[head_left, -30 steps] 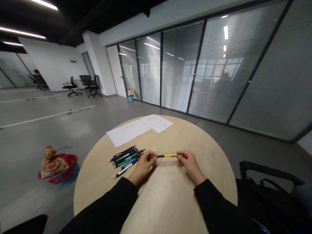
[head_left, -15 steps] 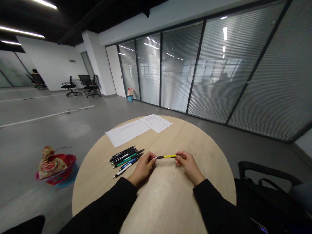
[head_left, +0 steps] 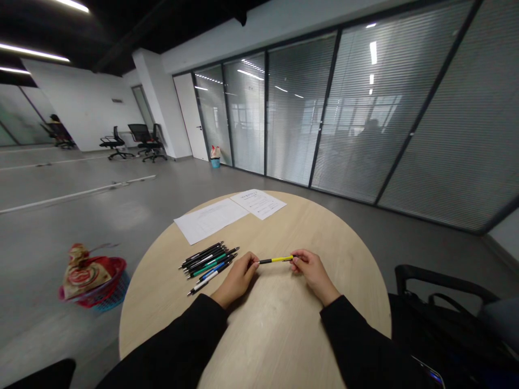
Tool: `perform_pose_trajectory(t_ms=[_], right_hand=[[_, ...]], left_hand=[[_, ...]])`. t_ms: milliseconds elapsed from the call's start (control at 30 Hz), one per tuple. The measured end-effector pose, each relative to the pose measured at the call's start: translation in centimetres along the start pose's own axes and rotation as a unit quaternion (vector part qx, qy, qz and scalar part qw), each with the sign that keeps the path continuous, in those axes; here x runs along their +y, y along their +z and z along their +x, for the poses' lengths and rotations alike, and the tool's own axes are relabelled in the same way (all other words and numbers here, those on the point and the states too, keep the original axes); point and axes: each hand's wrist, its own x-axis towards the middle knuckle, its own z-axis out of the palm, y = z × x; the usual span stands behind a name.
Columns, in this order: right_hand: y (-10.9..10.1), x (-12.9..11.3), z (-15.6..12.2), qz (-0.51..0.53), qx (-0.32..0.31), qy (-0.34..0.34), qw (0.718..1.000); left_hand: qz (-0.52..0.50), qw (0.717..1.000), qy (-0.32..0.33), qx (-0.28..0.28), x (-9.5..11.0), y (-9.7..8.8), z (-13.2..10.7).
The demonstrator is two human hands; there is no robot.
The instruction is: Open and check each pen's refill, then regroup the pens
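Note:
A yellow and black pen (head_left: 279, 259) is stretched level between my two hands, a little above the round wooden table (head_left: 284, 335). My left hand (head_left: 239, 278) pinches its black end between thumb and fingers. At the other end, my right hand (head_left: 311, 270) grips the yellow part near the clip, its fingertips partly covering that end. Just left of my left hand lies a loose pile of pens (head_left: 206, 265), mostly black, with green, blue and white ones among them.
Two printed paper sheets (head_left: 211, 220) lie at the table's far edge. On the floor to the left stands a basket (head_left: 117, 281) with a paper bag (head_left: 87, 275) in it. A black armchair (head_left: 446, 286) is at the right, close to the table.
Both hands keep hold of the pen in nearly the same place. The whole view has shifted very slightly; the pen pile looks the same.

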Motion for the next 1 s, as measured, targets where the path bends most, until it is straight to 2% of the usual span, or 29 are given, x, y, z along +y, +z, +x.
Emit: perform_pose_trajectory(t_ms=[300, 533, 733, 900, 1000], right_hand=[[0.03, -0.03, -0.1, -0.012, -0.019, -0.007, 1.0], [0.49, -0.25, -0.31, -0.04, -0.015, -0.01, 0.999], [0.4, -0.49, -0.6, -0.088, -0.054, -0.02, 0.994], [0.29, -0.38, -0.44, -0.079, -0.034, -0.017, 0.996], [0.27, -0.18, -0.33, -0.076, -0.028, -0.017, 0.997]], left_hand=[[-0.002, 0.999, -0.01, -0.045, 0.09, -0.04, 0.1], [-0.028, 0.999, -0.028, 0.001, -0.04, 0.29, 0.15], [-0.035, 0.998, -0.058, -0.007, -0.23, 0.51, 0.09], [-0.099, 0.994, -0.027, 0.029, 0.26, 0.46, -0.08], [-0.09, 0.995, -0.011, 0.042, 0.47, 0.35, -0.07]])
